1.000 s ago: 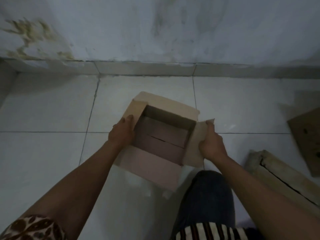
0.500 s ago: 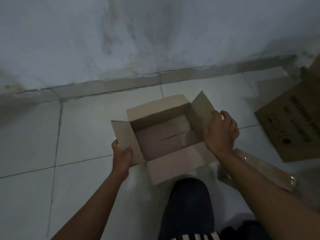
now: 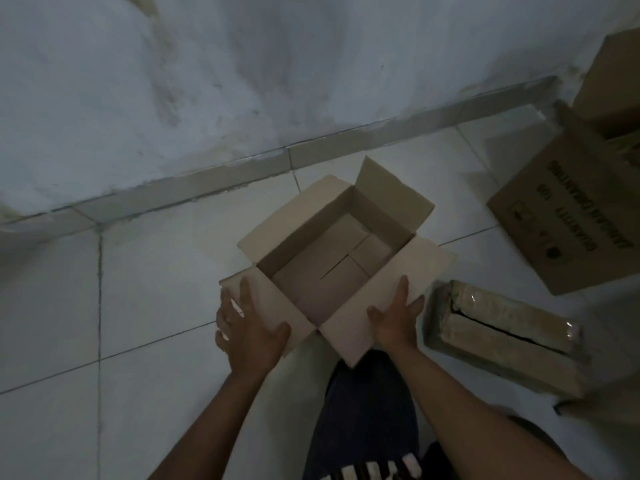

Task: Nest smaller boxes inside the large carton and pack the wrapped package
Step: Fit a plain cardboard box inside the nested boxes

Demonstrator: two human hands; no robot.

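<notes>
Cardboard, plain and brown, forms the open box (image 3: 332, 268) that serves as the reference point on the tiled floor (image 3: 149, 289). On its near side, the left hand (image 3: 247, 329) lies flat with fingers spread on the near-left flap, and the right hand (image 3: 394, 318) lies flat on the near-right flap; neither hand closes around anything, both only press. The box interior appears empty, with its bottom flaps meeting at a seam. Just right of the box, near the right hand, lies the wrapped package (image 3: 502, 336), covered in clear film. Beyond that, farther right of the box, stands a printed carton (image 3: 568, 220), with another box (image 3: 616, 71) behind it. The wall (image 3: 242, 81) rises beyond the box.

The step in hand appears to be spreading the flaps. To do it well, press both flaps fully outward and down, keep the box square on the floor, and leave the opening unobstructed before loading.
</notes>
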